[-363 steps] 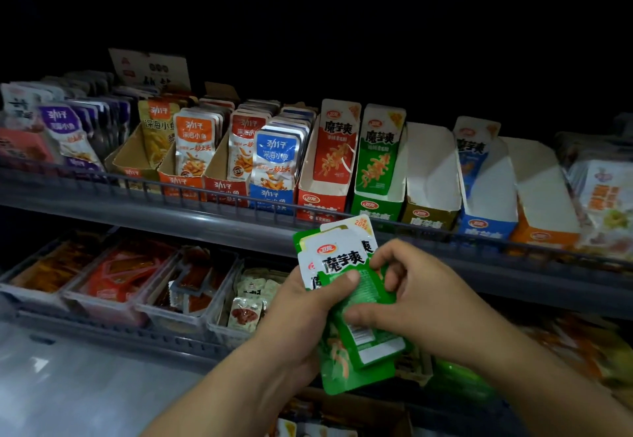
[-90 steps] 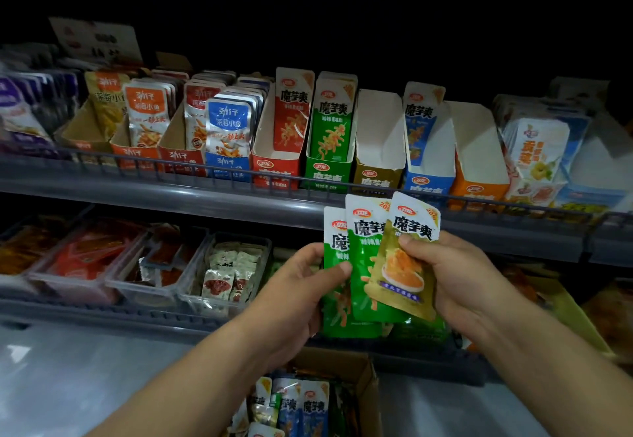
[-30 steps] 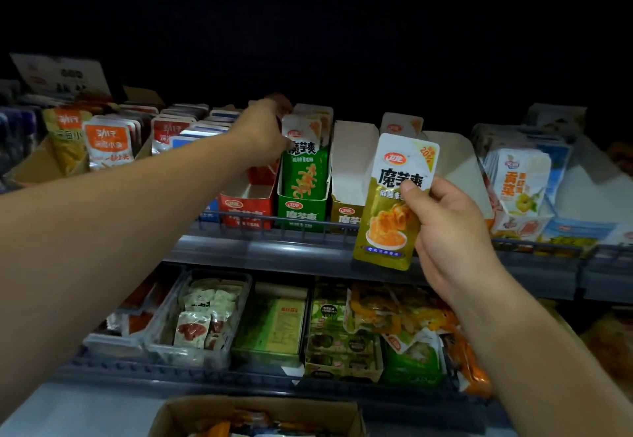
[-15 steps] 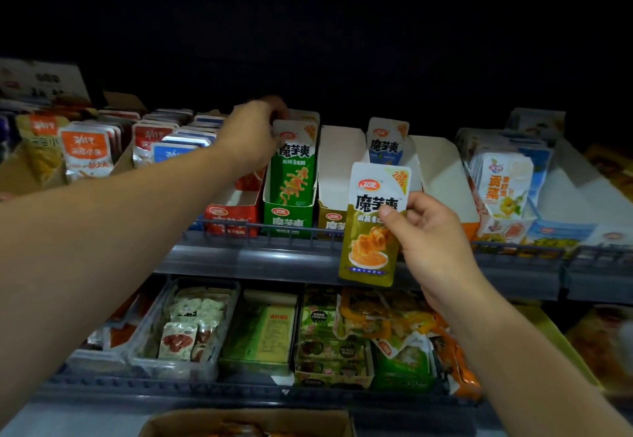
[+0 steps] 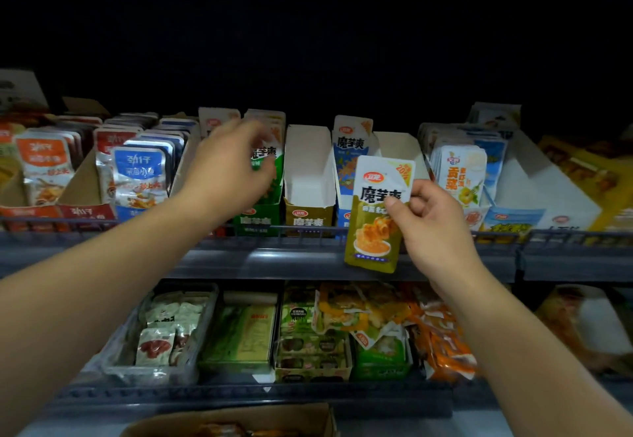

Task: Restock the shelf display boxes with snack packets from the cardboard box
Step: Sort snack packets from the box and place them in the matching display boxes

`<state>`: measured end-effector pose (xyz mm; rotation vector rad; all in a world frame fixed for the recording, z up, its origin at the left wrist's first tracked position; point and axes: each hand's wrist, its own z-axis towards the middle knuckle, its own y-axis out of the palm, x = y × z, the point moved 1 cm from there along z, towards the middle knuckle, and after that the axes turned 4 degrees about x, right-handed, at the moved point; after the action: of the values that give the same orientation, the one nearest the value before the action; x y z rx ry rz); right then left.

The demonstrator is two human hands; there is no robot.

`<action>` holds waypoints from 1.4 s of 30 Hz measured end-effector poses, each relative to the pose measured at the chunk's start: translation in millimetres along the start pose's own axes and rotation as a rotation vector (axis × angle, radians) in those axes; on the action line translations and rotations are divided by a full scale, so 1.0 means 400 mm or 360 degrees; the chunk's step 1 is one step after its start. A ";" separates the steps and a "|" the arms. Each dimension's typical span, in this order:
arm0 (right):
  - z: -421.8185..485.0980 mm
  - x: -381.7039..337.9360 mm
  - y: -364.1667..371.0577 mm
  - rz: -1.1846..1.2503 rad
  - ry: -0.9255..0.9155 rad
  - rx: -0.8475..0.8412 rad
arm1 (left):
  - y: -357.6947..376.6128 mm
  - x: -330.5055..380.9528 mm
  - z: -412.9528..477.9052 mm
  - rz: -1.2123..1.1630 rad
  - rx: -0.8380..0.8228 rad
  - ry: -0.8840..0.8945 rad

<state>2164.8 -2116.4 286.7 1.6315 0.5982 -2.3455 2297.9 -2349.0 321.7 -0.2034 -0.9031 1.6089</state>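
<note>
Olive packet (image 5: 375, 221) — upright, pinched at its right edge by the right hand (image 5: 431, 227), fingers closed on it; held in front of the shelf (image 5: 308, 258) rail, just right of the empty olive box (image 5: 308, 193). Left hand (image 5: 229, 173) — blurred, fingers loosely spread over the green box (image 5: 263, 217), gripping nothing visible. Blue box (image 5: 346, 169) beside holds one packet. Cardboard box (image 5: 233, 423) at bottom edge. Step, by judgement: placing packets by colour. Next move calls for lifting the packet left and dropping it upright into the matching box.
</note>
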 end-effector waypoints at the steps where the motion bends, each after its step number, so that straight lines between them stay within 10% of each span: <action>1: 0.005 0.004 -0.013 -0.0010 0.0001 0.0030 | 0.001 0.008 -0.022 0.0008 -0.0024 0.0028; 19: 0.196 -0.131 0.053 -0.0092 -0.0499 0.0040 | 0.031 0.028 -0.109 -0.0066 -0.0453 -0.0082; 30: 0.328 -0.128 0.219 -0.0689 -0.0575 -0.0341 | 0.039 0.007 -0.103 -0.0279 -0.0486 -0.0144; 42: 0.412 -0.091 0.259 -0.1369 -0.0707 -0.0109 | 0.050 0.004 -0.115 -0.0364 -0.0413 -0.0160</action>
<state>2080.7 -2284.6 349.4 0.8234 1.4583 -3.0546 2309.3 -2326.9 277.9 -0.1931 -1.1703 1.2980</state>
